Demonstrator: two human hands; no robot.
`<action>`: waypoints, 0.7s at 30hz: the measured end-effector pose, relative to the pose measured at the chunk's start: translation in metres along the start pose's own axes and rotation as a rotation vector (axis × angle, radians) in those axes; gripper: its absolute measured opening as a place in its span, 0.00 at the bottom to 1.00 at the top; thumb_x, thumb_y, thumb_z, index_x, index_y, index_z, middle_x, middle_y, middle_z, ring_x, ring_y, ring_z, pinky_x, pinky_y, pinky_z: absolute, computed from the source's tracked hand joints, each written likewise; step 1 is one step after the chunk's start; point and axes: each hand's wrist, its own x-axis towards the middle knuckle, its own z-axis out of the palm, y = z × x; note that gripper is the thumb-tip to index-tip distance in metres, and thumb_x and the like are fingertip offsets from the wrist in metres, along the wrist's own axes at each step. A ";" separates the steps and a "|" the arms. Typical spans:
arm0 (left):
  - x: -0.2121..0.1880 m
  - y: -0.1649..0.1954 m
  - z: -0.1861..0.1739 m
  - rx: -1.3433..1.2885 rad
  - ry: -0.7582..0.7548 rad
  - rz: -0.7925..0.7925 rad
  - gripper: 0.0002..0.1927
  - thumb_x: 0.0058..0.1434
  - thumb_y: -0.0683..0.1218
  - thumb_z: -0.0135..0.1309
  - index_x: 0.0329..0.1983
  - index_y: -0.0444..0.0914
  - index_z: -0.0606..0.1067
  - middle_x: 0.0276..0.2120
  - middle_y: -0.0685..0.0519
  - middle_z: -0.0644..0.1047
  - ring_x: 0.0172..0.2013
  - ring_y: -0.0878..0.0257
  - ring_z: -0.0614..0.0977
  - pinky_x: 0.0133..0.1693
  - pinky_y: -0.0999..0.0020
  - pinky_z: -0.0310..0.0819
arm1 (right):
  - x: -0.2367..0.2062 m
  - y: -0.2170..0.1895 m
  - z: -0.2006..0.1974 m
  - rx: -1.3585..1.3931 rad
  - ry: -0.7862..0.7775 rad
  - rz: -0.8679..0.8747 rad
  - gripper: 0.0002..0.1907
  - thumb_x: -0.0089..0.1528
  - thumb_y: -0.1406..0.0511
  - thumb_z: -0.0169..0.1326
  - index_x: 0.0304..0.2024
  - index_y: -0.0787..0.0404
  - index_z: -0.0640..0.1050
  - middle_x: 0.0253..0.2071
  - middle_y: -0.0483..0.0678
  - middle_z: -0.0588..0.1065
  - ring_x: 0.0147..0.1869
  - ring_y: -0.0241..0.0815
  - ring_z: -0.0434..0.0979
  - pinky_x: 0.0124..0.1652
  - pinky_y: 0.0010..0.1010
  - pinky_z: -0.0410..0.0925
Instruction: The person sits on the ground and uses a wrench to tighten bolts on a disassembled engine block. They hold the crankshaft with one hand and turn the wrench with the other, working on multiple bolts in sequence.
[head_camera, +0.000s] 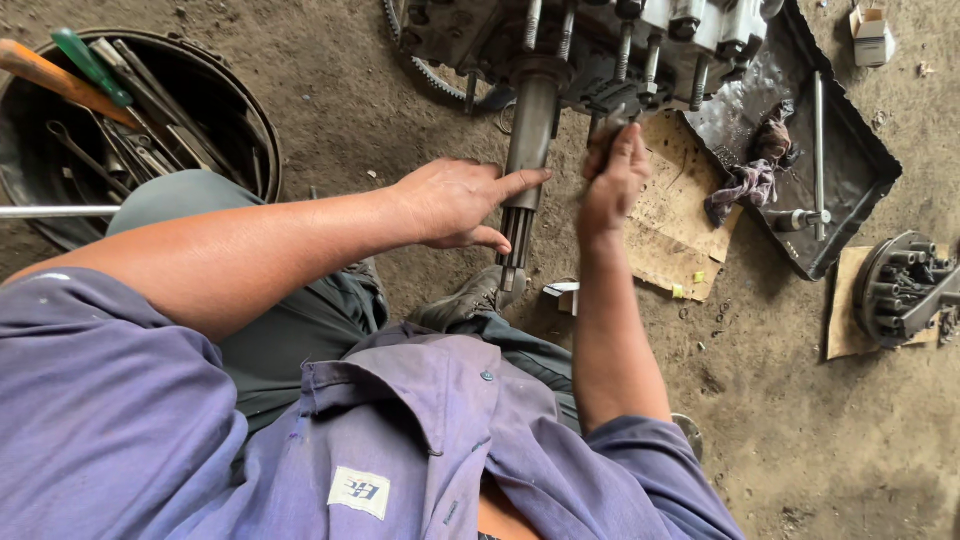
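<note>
A greasy metal gearbox housing (640, 40) with several studs sits on the dirt at the top centre. A splined steel shaft (527, 150) sticks out of it toward me. My left hand (455, 203) rests flat against the shaft's left side, fingers stretched out along it. My right hand (612, 180) is closed around a small dark tool or part just right of the shaft, under the housing; what it grips is mostly hidden.
A round black tub (250, 120) of wrenches and screwdrivers stands at the top left. A dark oily metal tray (860, 160) with a rag (745, 185) and a rod lies right. Cardboard (680, 230), a clutch plate (905, 285) and my boot (465, 300) are nearby.
</note>
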 end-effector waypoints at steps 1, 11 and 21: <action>0.000 0.000 0.001 -0.007 0.007 0.009 0.55 0.56 0.70 0.58 0.79 0.56 0.42 0.47 0.44 0.77 0.48 0.46 0.81 0.50 0.50 0.77 | 0.001 -0.006 -0.006 -0.173 0.047 -0.049 0.21 0.71 0.51 0.48 0.32 0.57 0.78 0.27 0.42 0.74 0.23 0.33 0.59 0.23 0.30 0.54; 0.003 -0.001 0.000 -0.030 -0.022 -0.007 0.55 0.57 0.70 0.58 0.79 0.58 0.40 0.45 0.45 0.78 0.45 0.46 0.82 0.47 0.49 0.78 | 0.035 -0.107 -0.030 -1.673 -0.231 -0.767 0.25 0.80 0.50 0.46 0.30 0.51 0.72 0.27 0.37 0.68 0.29 0.34 0.64 0.37 0.32 0.64; 0.003 -0.004 0.003 -0.034 -0.029 -0.010 0.55 0.56 0.71 0.57 0.79 0.57 0.41 0.45 0.44 0.78 0.46 0.46 0.82 0.47 0.49 0.78 | 0.040 -0.071 -0.028 -1.274 -0.125 -0.545 0.28 0.77 0.46 0.50 0.26 0.53 0.69 0.22 0.39 0.64 0.26 0.36 0.59 0.29 0.33 0.57</action>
